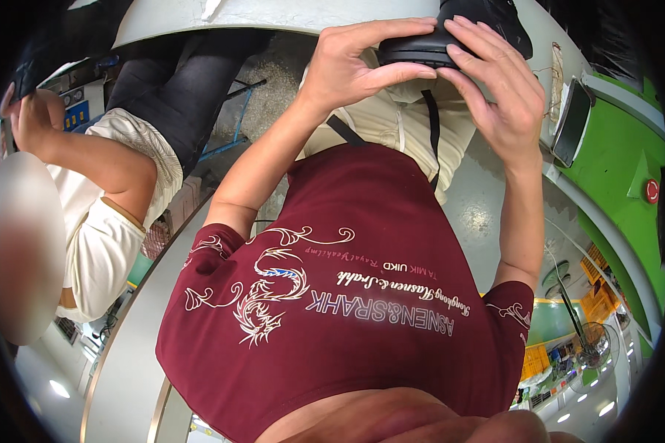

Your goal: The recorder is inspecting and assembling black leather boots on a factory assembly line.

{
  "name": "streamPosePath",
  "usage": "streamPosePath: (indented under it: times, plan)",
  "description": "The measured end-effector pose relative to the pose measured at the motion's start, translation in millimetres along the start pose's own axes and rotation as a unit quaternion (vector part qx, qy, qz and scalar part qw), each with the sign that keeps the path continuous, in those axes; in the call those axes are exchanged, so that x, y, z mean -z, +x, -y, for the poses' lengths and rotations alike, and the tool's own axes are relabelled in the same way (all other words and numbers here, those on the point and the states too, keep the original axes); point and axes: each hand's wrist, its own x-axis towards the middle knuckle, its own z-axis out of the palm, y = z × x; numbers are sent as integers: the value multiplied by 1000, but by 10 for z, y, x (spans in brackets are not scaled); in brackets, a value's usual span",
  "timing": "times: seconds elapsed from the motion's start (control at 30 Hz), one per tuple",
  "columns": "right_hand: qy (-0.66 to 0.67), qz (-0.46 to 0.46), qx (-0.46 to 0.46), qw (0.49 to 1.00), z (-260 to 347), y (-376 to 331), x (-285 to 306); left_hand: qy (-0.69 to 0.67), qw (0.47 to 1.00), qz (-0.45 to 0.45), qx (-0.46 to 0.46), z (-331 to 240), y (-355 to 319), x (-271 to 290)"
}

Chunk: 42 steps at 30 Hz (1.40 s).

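My left hand [362, 63] and my right hand [495, 88] are both raised in front of my body and close around a black shoe [451, 33] with a thick dark sole. The left fingers wrap over its near edge and the right fingers cup its right side. My maroon shirt [362, 295] fills the lower middle of the view, with beige trousers [391, 118] beyond it. A thin black strap [434, 133] hangs down below the shoe. The far end of the shoe is cut off by the top edge.
Another person in a white shirt [103, 251] and dark trousers stands close at my left, arm bent. A curved grey table edge [273, 13] runs behind the shoe. At the right are a dark flat screen [573, 122] and a green machine [621, 162] with a red button.
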Motion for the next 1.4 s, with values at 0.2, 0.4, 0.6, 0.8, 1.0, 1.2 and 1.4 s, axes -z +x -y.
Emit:
streamPosePath:
  times: [0.2,0.4,0.6,0.8,1.0,1.2,1.4]
  plan:
    - [27,-32,20,999,103,-2,-109,-26,1000,-6,5,22,-10,-3]
    - [50,24,-22,998,52,120,33,-33,999,-4,31,-19,-11,-7]
    - [154,37,-177,971,-9,192,184,-87,992,6,90,-147,-22,3]
    - [66,29,-35,997,-346,13,225,-4,997,50,51,-202,148,70]
    - [71,69,-40,994,-365,102,341,24,999,40,19,-198,162,-13]
    - [177,110,-129,969,-392,210,350,60,997,51,25,-218,92,44]
    - [185,96,-463,861,-1037,73,652,-107,987,23,120,-71,45,-14]
